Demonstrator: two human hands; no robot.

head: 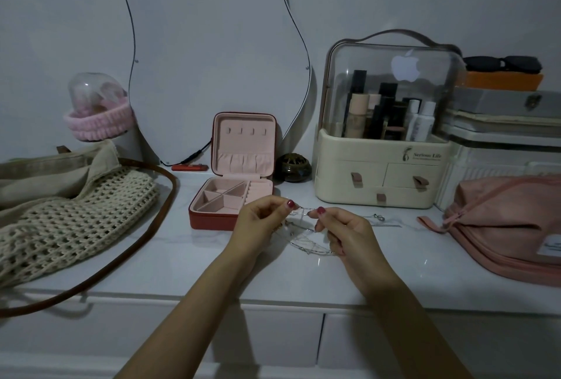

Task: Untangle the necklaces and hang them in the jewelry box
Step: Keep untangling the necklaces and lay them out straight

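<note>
Necklaces hang in a tangled bunch between both hands above the white table, just in front of the open jewelry box. Left hand and right hand each pinch the thin chains with thumb and finger. A knitted bag lies at the left, a cosmetics organizer and pink pouch at the right. Behind stands a curved mirror against the grey wall, in dim light.

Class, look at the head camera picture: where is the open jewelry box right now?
In the head view, the jewelry box stands open on the white countertop, left of centre, between the crochet bag and the cosmetics organizer, just behind the left hand.
</note>
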